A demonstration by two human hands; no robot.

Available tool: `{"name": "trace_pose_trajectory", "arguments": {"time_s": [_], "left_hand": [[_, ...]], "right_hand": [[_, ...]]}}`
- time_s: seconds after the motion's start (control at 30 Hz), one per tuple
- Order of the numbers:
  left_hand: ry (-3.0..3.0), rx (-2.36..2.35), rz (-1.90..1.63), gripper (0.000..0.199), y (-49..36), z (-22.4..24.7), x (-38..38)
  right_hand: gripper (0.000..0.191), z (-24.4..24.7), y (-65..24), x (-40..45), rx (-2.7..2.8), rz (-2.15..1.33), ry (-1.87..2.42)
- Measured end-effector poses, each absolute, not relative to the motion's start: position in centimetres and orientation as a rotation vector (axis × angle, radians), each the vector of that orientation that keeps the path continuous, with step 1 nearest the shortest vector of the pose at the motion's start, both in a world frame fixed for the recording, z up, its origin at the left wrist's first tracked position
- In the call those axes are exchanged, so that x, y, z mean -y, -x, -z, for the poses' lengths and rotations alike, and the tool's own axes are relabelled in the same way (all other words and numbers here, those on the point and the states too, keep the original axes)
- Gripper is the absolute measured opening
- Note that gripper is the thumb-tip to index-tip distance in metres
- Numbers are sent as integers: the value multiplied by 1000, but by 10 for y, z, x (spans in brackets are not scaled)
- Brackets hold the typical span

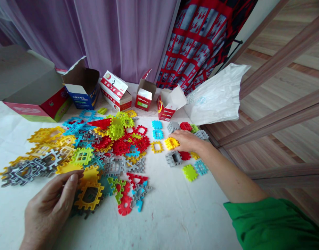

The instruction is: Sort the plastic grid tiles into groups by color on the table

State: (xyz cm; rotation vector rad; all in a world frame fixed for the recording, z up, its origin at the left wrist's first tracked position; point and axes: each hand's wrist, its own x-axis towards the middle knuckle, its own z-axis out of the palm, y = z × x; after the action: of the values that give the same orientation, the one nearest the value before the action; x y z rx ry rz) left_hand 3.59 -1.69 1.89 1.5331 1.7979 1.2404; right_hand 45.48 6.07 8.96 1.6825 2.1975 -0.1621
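My left hand (51, 205) is at the near left edge of a heap of plastic interlocking building tiles, thumb and forefinger pinched at a plain yellow tile (89, 174). Just in front of that hand lies a yellow frame tile (101, 195). On the right, my right hand (187, 139) reaches over a small group of tiles, its fingers closed on a yellow interlocking tile (172, 143); the far fingers are partly hidden. Around it are grey tiles (173, 159), a red tile (185, 125), blue tiles (157, 129), a yellow square frame (156, 147) and a lime green tile (190, 172).
Along the back stand a large open box (37, 111), a blue box (82, 99), a red and white box (115, 90) and two small red boxes (143, 103). A white plastic bag (214, 99) lies at the back right, beside wooden cabinet doors (284, 104).
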Motion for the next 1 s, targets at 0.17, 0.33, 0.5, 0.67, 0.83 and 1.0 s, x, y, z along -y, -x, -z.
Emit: {"name": "trace_pose_trajectory", "arguments": {"time_s": [0.17, 0.33, 0.5, 0.67, 0.83, 1.0], "left_hand": [[-1534, -1795, -1231, 39, -34, -18, 16], [-1512, -1779, -1226, 39, -36, -23, 17], [-1506, -1775, -1227, 37, -37, -23, 16], [-1548, -1773, -1214, 38, -35, -23, 15], [-1613, -1780, -1192, 42, -31, -20, 11], [-1657, -1784, -1205, 38, -30, -22, 5]], "right_hand": [[47, -89, -454, -61, -2198, 165, -1679], [45, -85, -457, -62, -2193, 152, -1657], [47, -86, -457, -61, -2211, 150, -1661], [57, -99, -463, -53, -2230, 155, -1734], [44, -105, -477, -31, -2258, 114, -2000], [32, -80, -476, -2, -2288, 91, -2507]]}}
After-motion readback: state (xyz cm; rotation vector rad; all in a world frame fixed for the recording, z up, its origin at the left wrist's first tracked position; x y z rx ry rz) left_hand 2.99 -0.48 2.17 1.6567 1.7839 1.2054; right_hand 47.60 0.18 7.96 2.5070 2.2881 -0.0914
